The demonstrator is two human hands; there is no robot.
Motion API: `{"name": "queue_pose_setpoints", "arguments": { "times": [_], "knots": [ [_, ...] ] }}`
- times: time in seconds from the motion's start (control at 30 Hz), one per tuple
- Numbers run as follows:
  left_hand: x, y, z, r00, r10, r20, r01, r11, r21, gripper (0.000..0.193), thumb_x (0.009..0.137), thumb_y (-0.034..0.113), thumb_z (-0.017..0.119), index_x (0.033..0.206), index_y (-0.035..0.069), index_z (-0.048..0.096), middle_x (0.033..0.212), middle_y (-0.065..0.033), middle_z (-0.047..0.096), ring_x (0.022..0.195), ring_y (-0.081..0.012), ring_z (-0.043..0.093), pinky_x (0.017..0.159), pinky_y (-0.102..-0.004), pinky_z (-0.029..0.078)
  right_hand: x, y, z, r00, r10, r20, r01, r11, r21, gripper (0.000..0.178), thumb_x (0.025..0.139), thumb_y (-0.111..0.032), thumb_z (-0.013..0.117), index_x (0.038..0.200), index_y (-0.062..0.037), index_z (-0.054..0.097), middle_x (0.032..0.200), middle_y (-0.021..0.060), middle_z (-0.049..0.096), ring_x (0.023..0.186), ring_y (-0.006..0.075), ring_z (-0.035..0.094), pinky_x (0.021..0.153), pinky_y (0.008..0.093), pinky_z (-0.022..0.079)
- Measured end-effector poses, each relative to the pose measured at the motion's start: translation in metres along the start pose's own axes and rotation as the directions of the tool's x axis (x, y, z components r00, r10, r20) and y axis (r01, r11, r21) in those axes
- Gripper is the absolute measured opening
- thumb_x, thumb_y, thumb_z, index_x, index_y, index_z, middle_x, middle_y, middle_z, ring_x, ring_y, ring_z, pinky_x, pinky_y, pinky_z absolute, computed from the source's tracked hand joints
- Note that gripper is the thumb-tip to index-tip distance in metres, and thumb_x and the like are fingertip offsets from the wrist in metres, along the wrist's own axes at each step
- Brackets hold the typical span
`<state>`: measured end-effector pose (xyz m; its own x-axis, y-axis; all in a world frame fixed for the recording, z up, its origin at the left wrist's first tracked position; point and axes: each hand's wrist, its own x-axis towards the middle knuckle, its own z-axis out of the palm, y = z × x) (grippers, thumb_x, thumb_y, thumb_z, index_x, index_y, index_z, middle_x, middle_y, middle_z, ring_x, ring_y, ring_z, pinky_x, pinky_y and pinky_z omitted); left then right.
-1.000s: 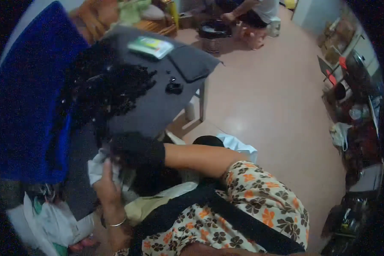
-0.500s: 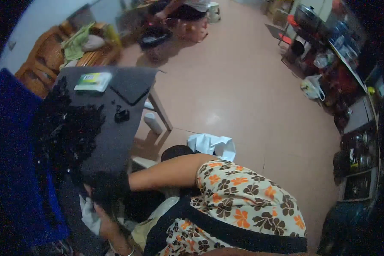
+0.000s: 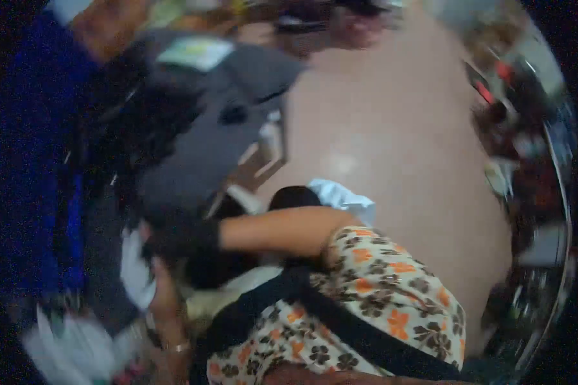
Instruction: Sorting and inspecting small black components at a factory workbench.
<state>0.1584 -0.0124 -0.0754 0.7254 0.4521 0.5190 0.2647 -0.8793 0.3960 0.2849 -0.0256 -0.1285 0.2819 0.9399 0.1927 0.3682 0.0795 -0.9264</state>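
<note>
My left hand (image 3: 164,279), with a bangle at its wrist, is closed on a white cloth-like piece (image 3: 135,266) at the near left side of the grey-covered table (image 3: 205,157). My right forearm (image 3: 270,234) reaches across from a floral sleeve (image 3: 392,276). Something black (image 3: 183,247) hides most of my right hand beside the white piece; whether it is worn or held cannot be made out, and its fingers do not show clearly. A pile of loose black stuff (image 3: 148,122) spreads over the table, too blurred to name.
A white and green packet (image 3: 196,52) lies at the table's far end. White bags (image 3: 77,343) sit at the lower left. A pale bag (image 3: 347,199) rests on the pinkish floor (image 3: 392,128). Cluttered shelving (image 3: 539,212) runs along the right.
The view has swung left and down, smearing the picture. White bags have come into sight at lower left. Both hands stay together at the white piece.
</note>
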Motion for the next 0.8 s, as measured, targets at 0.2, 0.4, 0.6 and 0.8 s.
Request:
{"name": "queue_pose_setpoints", "arguments": {
  "times": [0.2, 0.4, 0.6, 0.8],
  "knots": [
    [-0.024, -0.002, -0.001, 0.908, -0.411, -0.088, 0.344, 0.847, -0.405, 0.020, 0.076, -0.004, 0.056, 0.097, -0.006, 0.057, 0.105, -0.0158, 0.057, 0.090, -0.0181, 0.058, 0.080, -0.0287, 0.046, -0.018, 0.003, -0.024, 0.751, -0.648, 0.128, 0.647, 0.682, -0.341, 0.029, 0.075, -0.022, 0.064, 0.090, 0.0000, 0.053, 0.078, 0.0142, 0.054, 0.070, 0.0288, 0.056, 0.064, 0.0360, 0.046],
    [-0.040, -0.002, -0.025, 0.878, -0.478, -0.028, 0.390, 0.748, -0.537, 0.022, 0.078, -0.005, 0.056, 0.100, -0.005, 0.056, 0.101, -0.0148, 0.058, 0.085, -0.0149, 0.058, 0.074, -0.0241, 0.048, -0.018, -0.020, -0.023, 0.900, -0.395, 0.182, 0.403, 0.915, -0.005, 0.032, 0.072, -0.026, 0.068, 0.089, -0.0011, 0.059, 0.084, 0.0143, 0.058, 0.076, 0.0279, 0.058, 0.067, 0.0345, 0.046],
    [-0.036, -0.005, -0.031, 0.959, -0.284, -0.004, 0.261, 0.886, -0.383, 0.020, 0.077, -0.001, 0.060, 0.097, -0.003, 0.059, 0.100, -0.0153, 0.060, 0.088, -0.0208, 0.058, 0.079, -0.0294, 0.045, -0.016, -0.035, -0.037, 0.925, -0.154, 0.348, 0.188, 0.980, -0.068, 0.037, 0.068, -0.030, 0.071, 0.087, -0.0005, 0.062, 0.079, 0.0152, 0.061, 0.073, 0.0265, 0.060, 0.067, 0.0337, 0.046],
    [-0.014, -0.043, -0.043, 0.990, 0.017, 0.138, 0.018, 0.969, -0.247, 0.018, 0.077, 0.010, 0.063, 0.093, 0.001, 0.061, 0.107, -0.0164, 0.057, 0.094, -0.0273, 0.056, 0.081, -0.0367, 0.044, -0.004, -0.027, -0.051, 0.845, -0.118, 0.522, 0.283, 0.926, -0.249, 0.032, 0.071, -0.029, 0.068, 0.087, -0.0022, 0.062, 0.078, 0.0165, 0.060, 0.074, 0.0307, 0.060, 0.066, 0.0356, 0.046]
  ]
}}
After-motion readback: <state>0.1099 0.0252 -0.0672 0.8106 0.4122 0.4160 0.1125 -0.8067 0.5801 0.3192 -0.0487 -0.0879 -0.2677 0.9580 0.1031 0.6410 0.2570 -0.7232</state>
